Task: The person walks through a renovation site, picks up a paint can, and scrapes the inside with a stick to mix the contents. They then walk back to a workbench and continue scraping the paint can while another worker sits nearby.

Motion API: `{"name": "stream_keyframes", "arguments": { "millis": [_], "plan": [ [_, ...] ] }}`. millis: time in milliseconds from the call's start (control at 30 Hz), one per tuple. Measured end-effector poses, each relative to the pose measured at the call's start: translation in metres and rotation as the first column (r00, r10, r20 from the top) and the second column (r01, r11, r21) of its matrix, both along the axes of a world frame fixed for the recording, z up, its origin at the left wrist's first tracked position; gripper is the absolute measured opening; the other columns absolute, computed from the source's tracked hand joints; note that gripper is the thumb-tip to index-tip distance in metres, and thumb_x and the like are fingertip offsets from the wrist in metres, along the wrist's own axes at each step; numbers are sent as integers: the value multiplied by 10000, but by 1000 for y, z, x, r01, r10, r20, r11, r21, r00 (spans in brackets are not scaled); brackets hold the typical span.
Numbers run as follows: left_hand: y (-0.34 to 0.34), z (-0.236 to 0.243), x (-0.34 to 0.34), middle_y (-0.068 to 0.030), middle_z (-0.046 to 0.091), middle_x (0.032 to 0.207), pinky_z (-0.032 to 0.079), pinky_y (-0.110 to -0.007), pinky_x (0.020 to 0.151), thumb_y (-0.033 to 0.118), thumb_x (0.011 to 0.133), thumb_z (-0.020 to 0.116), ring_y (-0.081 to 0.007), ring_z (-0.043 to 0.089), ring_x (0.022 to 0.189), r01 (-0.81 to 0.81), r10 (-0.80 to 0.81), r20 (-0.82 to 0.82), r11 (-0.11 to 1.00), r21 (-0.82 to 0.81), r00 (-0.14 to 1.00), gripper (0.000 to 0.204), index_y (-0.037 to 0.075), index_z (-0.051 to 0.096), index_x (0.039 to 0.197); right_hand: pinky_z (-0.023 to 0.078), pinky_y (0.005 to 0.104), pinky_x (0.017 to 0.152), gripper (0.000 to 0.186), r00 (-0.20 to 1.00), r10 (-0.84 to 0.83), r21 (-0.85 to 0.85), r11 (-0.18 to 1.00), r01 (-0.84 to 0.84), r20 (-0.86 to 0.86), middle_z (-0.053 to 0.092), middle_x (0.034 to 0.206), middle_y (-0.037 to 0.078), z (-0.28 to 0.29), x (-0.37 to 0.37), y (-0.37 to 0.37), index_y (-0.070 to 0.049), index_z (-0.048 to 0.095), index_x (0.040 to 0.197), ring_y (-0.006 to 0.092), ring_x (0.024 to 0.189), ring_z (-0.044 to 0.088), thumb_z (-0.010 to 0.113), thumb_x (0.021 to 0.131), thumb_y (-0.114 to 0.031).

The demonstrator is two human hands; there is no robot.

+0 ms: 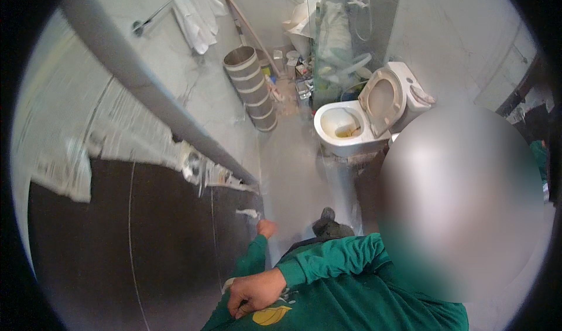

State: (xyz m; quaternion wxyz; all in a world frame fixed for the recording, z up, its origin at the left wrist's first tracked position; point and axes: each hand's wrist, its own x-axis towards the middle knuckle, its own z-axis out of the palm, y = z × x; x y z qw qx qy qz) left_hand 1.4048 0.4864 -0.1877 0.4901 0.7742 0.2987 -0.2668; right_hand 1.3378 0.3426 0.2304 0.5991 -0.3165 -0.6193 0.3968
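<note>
Snag and Contact Hazards in a Confined Washroom

The green top (351, 302) lies across the lower edge of the view. The right hand (256, 292) rests against its front, fingers curled inward; whether they grip fabric cannot be determined. If they do, a sharp pull could stretch or twist it. The left hand (267, 229) hangs near the dark panelling (170, 243), its fingers bunched; whether it holds anything cannot be determined. An outward swing could scrape its knuckles or catch the white scrap (249, 212) just beside it.

Footing: the shoe (329, 225) stands near the toilet (350, 146), whose bowl is uncovered. A careless sideways step could strike it. Farther off, the ringed cylinder (252, 88) and leaning pole (252, 32) could topple if knocked. A blurred patch conceals the right side; hazards there cannot be assessed.
</note>
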Motion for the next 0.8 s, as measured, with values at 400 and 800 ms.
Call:
{"name": "stream_keyframes", "arguments": {
  "millis": [400, 800],
  "plan": [
    [11, -14, 259, -119, 674, 722, 519, -333, 461, 160, 825, 694, -230, 675, 576, -339, 334, -65, 934, -115, 940, 189, -22, 649, 843, 500, 449, 673, 184, 983, -113, -6, 993, 115, 144, 675, 811, 173, -5, 317, 12, -15, 678, 866, 367, 761, 648, 670, 800, -187],
    [78, 73, 608, -95, 680, 802, 537, -293, 551, 141, 882, 637, -180, 670, 659, -404, 467, 201, 868, -288, 861, 156, -11, 654, 912, 511, 287, 700, 226, 858, -513, -478, 746, 464, 32, 717, 839, 95, -60, 732, -11, -8, 710, 953, 137, 751, 649, 683, 895, -225]
  ]
}}
